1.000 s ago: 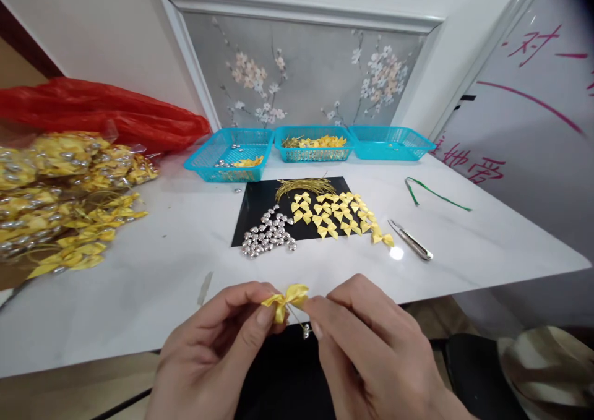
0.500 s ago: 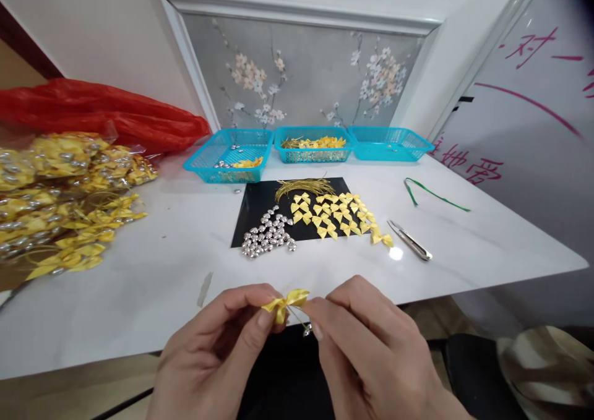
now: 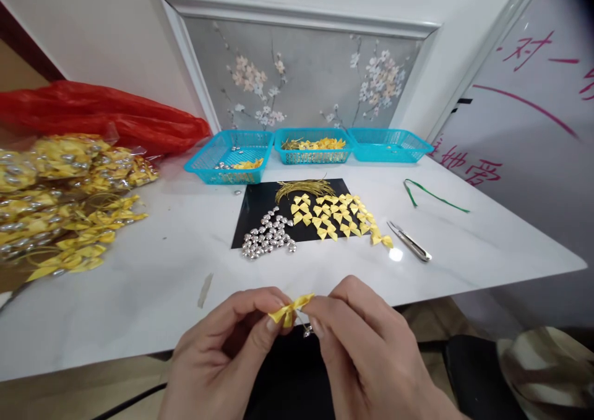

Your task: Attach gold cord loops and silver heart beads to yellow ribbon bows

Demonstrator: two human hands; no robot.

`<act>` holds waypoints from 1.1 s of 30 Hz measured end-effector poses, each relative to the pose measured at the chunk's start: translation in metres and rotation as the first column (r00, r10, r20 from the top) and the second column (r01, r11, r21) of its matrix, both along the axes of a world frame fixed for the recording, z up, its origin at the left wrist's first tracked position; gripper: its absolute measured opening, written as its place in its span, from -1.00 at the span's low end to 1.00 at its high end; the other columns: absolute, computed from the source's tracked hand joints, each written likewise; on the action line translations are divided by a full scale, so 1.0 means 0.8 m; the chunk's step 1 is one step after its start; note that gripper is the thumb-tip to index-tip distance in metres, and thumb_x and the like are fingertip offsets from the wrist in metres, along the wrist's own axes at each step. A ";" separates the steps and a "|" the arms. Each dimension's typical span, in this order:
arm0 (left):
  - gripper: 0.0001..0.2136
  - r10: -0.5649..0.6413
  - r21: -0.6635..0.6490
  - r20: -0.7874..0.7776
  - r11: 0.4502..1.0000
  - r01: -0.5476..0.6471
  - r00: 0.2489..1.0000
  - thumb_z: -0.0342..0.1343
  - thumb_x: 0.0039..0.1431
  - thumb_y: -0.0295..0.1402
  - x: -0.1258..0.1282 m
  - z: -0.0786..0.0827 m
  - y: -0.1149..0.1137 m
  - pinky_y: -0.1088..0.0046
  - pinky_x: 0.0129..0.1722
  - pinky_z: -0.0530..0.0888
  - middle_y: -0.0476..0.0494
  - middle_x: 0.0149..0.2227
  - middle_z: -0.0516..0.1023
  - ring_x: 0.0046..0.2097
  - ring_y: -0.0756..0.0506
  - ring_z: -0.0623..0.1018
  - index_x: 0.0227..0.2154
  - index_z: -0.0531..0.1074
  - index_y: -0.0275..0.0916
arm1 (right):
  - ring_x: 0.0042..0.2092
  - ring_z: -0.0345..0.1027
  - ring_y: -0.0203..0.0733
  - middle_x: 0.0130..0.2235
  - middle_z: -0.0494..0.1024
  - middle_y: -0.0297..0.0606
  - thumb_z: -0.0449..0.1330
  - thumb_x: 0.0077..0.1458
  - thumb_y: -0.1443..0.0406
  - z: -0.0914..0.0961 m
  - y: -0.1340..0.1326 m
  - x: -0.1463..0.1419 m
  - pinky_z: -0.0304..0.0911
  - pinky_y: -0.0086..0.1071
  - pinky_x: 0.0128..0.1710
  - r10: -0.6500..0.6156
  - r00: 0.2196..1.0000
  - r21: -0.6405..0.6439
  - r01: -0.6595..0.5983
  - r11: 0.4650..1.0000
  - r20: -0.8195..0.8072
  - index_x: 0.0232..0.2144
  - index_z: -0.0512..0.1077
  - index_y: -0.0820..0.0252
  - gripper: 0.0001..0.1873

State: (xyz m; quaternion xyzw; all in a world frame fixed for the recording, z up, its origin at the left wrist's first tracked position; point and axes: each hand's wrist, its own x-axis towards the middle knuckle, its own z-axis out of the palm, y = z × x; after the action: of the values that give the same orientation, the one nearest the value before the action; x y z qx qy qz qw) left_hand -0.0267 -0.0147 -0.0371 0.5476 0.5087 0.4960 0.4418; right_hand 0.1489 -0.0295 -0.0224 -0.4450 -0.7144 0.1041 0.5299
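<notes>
My left hand (image 3: 232, 352) is closed, with thumb and forefinger pinching a yellow ribbon bow (image 3: 290, 312) above the table's front edge. Just right of the bow, my right hand (image 3: 371, 346) has its thumb and fingertips pinched on a thin cord (image 3: 300, 320), most of it hidden by the fingers. A small silver bead (image 3: 307, 331) hangs under the bow beside the right thumb. Beyond the hands, more silver beads (image 3: 266, 237) and rows of yellow bows (image 3: 325, 210) lie on a black mat (image 3: 244, 213), with a bundle of gold cords (image 3: 306, 188) at its back.
Thread snips (image 3: 411, 242) and a green string (image 3: 436, 195) lie to the right. Three blue baskets (image 3: 199, 166) line the wall, two visibly holding bows. Bagged bows with beads (image 3: 69, 203) are heaped at left by a red plastic bag (image 3: 97, 114).
The bow has shifted slightly right and tilted in my left fingers, and the left hand has come closer to the right. My right hand has barely moved.
</notes>
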 end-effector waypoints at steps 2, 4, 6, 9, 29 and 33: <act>-0.94 0.003 -0.032 0.038 0.999 -0.002 0.999 0.31 0.18 -0.23 -0.002 -0.002 -0.001 0.65 -0.17 0.57 0.05 -0.22 0.64 -0.19 -0.04 0.61 -0.32 0.58 -0.04 | -0.43 0.21 -0.24 -0.40 0.34 -0.26 0.05 0.25 0.50 0.000 0.000 -0.001 0.09 -0.37 -0.53 0.004 1.000 -0.009 -0.004 1.000 -0.004 -0.22 0.51 0.25 -0.76; -0.92 0.016 -0.051 0.054 0.999 -0.013 0.998 0.33 0.16 -0.24 -0.003 -0.003 -0.001 0.61 -0.17 0.58 0.02 -0.22 0.65 -0.18 -0.06 0.62 -0.31 0.59 -0.07 | -0.43 0.21 -0.25 -0.40 0.33 -0.27 0.05 0.25 0.50 0.000 0.000 0.000 0.09 -0.37 -0.52 0.005 1.000 -0.008 -0.005 1.000 -0.010 -0.21 0.51 0.24 -0.76; -0.91 0.027 -0.068 0.059 0.997 -0.023 0.998 0.34 0.14 -0.25 -0.002 -0.001 -0.001 0.59 -0.18 0.60 0.00 -0.22 0.66 -0.19 -0.08 0.63 -0.31 0.60 -0.08 | -0.44 0.21 -0.26 -0.41 0.33 -0.28 0.06 0.25 0.50 -0.001 0.000 0.001 0.10 -0.38 -0.53 0.017 1.000 -0.007 -0.017 1.000 -0.009 -0.19 0.52 0.23 -0.75; -0.92 0.029 -0.067 0.063 0.997 -0.025 0.998 0.35 0.13 -0.25 0.001 0.005 0.002 0.62 -0.24 0.60 0.02 -0.28 0.66 -0.25 -0.05 0.64 -0.32 0.61 -0.05 | -0.46 0.20 -0.27 -0.41 0.34 -0.28 0.06 0.24 0.50 -0.002 0.000 0.002 0.11 -0.39 -0.55 0.018 1.000 -0.001 -0.018 1.000 -0.004 -0.19 0.52 0.23 -0.74; -0.86 0.014 -0.113 0.123 0.994 0.000 0.992 0.36 0.10 -0.17 0.012 0.018 0.002 0.65 -0.36 0.53 0.02 -0.40 0.61 -0.37 -0.01 0.55 -0.40 0.60 -0.10 | -0.47 0.16 -0.27 -0.42 0.31 -0.30 0.05 0.24 0.50 -0.001 0.000 0.003 0.12 -0.38 -0.53 0.024 1.000 -0.067 -0.024 0.997 -0.010 -0.24 0.53 0.23 -0.74; -0.87 0.046 -0.061 0.065 0.997 -0.042 0.997 0.35 0.11 -0.19 0.014 0.018 0.002 0.65 -0.39 0.54 0.03 -0.43 0.62 -0.39 -0.01 0.57 -0.40 0.60 -0.09 | -0.47 0.19 -0.27 -0.42 0.32 -0.30 0.06 0.24 0.49 -0.001 -0.001 0.004 0.15 -0.38 -0.52 0.038 0.999 -0.082 -0.039 0.996 -0.004 -0.25 0.53 0.23 -0.75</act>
State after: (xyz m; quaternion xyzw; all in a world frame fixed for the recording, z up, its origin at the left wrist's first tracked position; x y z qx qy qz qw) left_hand -0.0157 -0.0131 -0.0231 0.5061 0.5202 0.5084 0.4634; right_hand 0.1523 -0.0304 -0.0231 -0.4525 -0.7174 0.1441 0.5098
